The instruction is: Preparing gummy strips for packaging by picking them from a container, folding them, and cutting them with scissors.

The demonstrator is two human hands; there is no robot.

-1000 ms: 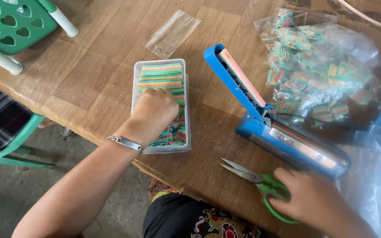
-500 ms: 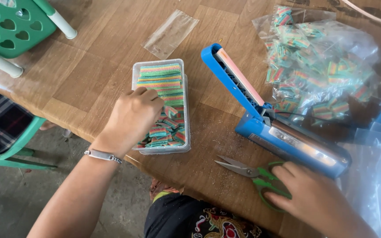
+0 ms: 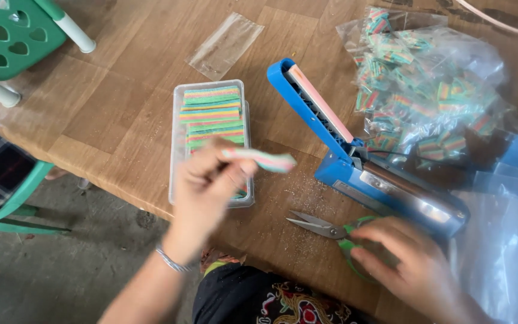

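Pinching a rainbow candy strip [image 3: 262, 159] between thumb and fingers, the left hand [image 3: 208, 186] holds it in the air just above the near end of a clear tray [image 3: 177, 150], where more striped strips [image 3: 212, 114] lie stacked. The right hand [image 3: 406, 264] rests on the wooden table [image 3: 121, 90] with its fingers closed around the green handles of the scissors [image 3: 331, 231], whose blades lie shut and point left. Between the two hands sits a blue heat sealer [image 3: 361, 162], its arm raised. Beyond it, a clear bag [image 3: 427, 78] holds many small wrapped candies. An empty plastic sleeve [image 3: 226, 45] lies flat beyond the tray, near a green stool [image 3: 7, 36].
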